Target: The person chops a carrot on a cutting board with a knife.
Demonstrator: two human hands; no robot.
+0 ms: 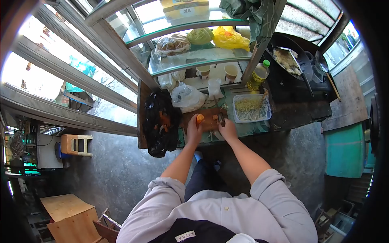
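Note:
My left hand (193, 130) is closed around a piece of carrot (199, 118) at the left side of a brown cutting board (209, 124). On the right of the board, my right hand (228, 130) grips a dark tool (221, 120), which looks like a knife; its blade is hard to make out. Between the hands, near the tool, lies a small orange chunk (215, 117). A black plastic bag (152, 135) with orange peelings on it sits left of the board. Just right of my right hand stands a plastic container (270, 115) of pale shredded food or sprouts.
Behind the board rest a clear plastic bag (188, 98) and paper cups (231, 72) under glass shelves (198, 63). An oil bottle (259, 76) stands beyond the container. At the right, a wok (277, 40) holds food and a spatula (304, 77). A stool (77, 145) stands left.

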